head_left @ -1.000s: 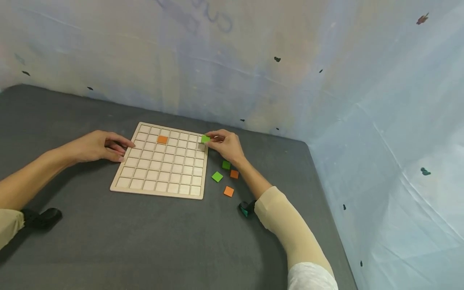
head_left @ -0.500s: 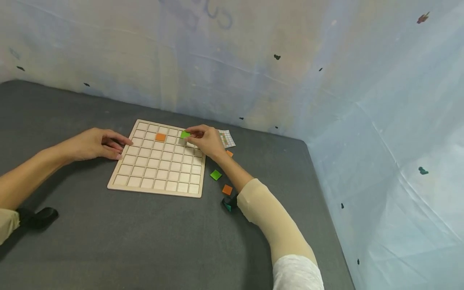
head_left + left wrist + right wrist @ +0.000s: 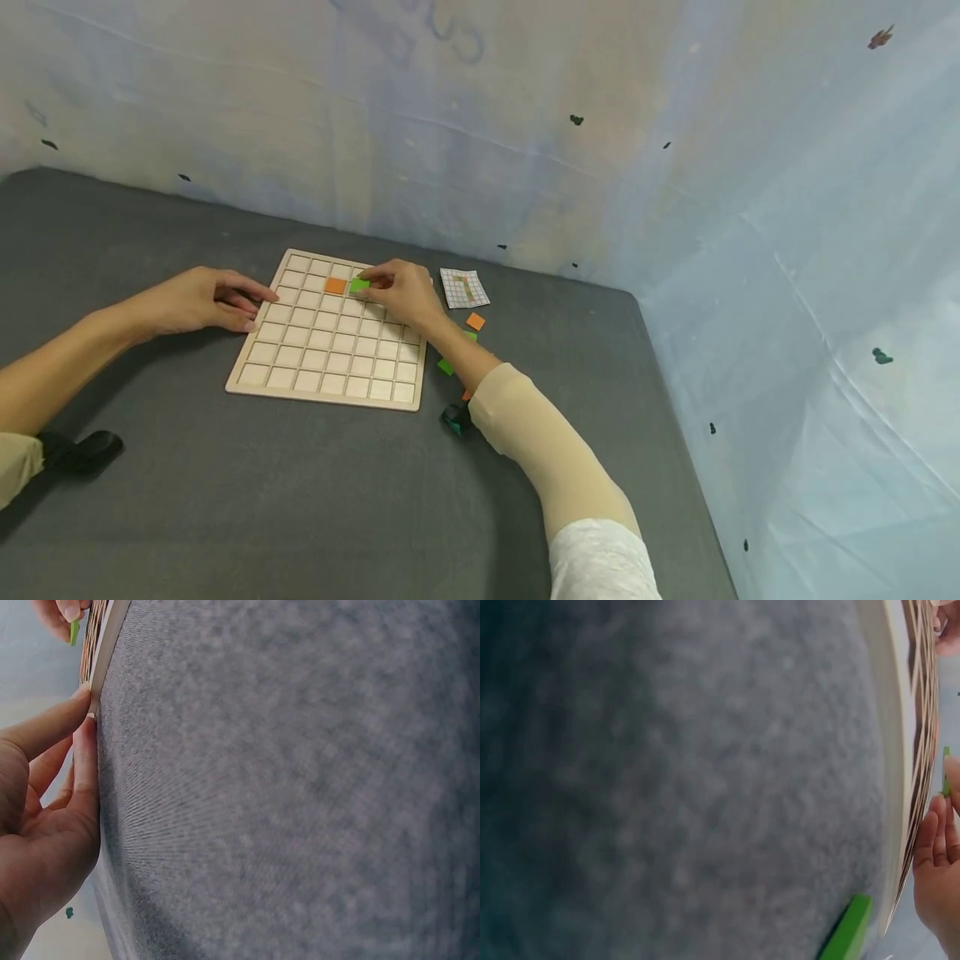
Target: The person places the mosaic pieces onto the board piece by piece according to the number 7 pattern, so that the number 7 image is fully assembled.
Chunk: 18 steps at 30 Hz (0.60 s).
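The right hand (image 3: 405, 292) is pinching a green square tile (image 3: 359, 285) over the wooden grid board (image 3: 315, 362), just right of the orange tile (image 3: 335, 286) — the left hand (image 3: 201, 302), farther off, is resting its spread thumb and fingers against the board's left edge.

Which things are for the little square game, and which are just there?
For the game, I think:
wooden grid board, touched by the left hand
orange tile on it
green tile in the right hand
loose orange tiles and loose green tiles beside it
printed grid card, probably the pattern

Just there, it seems:
black straps near the sleeves
blotchy sheet behind
dark tabletop
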### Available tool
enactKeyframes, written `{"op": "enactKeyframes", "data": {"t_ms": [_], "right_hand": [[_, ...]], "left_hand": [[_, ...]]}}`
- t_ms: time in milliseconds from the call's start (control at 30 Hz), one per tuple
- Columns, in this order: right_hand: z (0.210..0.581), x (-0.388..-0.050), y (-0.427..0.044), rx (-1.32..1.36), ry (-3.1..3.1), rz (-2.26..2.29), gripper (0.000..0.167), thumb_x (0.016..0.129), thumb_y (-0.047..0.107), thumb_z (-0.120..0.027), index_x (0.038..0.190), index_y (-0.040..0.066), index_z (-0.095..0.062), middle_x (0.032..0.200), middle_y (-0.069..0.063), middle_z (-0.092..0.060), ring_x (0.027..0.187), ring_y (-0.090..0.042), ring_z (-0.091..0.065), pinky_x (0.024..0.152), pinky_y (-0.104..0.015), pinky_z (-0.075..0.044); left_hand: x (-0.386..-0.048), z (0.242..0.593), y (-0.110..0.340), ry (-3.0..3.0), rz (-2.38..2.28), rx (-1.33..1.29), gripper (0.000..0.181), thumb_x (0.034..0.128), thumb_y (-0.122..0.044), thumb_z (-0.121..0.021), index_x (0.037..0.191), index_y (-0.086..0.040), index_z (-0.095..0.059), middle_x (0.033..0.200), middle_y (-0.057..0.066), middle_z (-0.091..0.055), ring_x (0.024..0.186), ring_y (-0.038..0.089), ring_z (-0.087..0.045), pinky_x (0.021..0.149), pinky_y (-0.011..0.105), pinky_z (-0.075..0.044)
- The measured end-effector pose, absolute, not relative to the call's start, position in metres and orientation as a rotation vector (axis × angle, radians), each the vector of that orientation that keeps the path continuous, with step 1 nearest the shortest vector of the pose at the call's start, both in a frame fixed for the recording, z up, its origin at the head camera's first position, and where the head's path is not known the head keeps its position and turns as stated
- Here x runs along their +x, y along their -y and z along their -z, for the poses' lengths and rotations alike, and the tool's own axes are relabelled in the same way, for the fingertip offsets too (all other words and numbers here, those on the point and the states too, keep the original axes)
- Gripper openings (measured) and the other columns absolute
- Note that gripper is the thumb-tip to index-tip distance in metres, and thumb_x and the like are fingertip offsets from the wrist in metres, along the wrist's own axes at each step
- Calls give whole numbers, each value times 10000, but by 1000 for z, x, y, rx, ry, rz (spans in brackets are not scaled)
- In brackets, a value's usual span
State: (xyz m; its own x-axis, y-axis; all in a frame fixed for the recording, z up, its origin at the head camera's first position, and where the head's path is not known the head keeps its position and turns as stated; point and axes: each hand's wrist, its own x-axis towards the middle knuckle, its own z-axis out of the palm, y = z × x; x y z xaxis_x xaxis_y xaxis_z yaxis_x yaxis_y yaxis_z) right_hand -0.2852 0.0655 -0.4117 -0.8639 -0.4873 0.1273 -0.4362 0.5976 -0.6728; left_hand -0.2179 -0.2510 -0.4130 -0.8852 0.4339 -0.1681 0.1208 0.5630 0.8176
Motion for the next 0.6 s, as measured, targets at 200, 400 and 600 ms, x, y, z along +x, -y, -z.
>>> {"op": "enactKeyframes", "data": {"t_ms": [200,400,600], "right_hand": [[413,-284,-58,-807,-2781,1060,260,891,259,-775,1127,148,-768,981,22,-697,808,-20,-619,670,-153,-497],[412,-283,-58,-858,-2808,1039,243,885,236,-783,1099,120,-776,982,-9,-715,777,-12,-621,650,-141,-498],[414,-284,-58,-887,-2811,1005,246,885,234,-781,1105,123,-776,1001,-16,-694,802,-30,-624,665,-133,-492]], "left_hand": [[-218,413,253,-2463,-1212,447,538,907,-171,-750,1387,-18,-559,1285,166,-594,974,-16,-581,767,246,-531],[-218,412,252,-2450,-1239,441,546,903,-170,-755,1386,-15,-557,1298,166,-581,978,-12,-582,773,247,-536],[-219,412,251,-2443,-1233,437,547,903,-172,-755,1385,-12,-554,1277,174,-587,971,-26,-580,776,254,-539]]}}
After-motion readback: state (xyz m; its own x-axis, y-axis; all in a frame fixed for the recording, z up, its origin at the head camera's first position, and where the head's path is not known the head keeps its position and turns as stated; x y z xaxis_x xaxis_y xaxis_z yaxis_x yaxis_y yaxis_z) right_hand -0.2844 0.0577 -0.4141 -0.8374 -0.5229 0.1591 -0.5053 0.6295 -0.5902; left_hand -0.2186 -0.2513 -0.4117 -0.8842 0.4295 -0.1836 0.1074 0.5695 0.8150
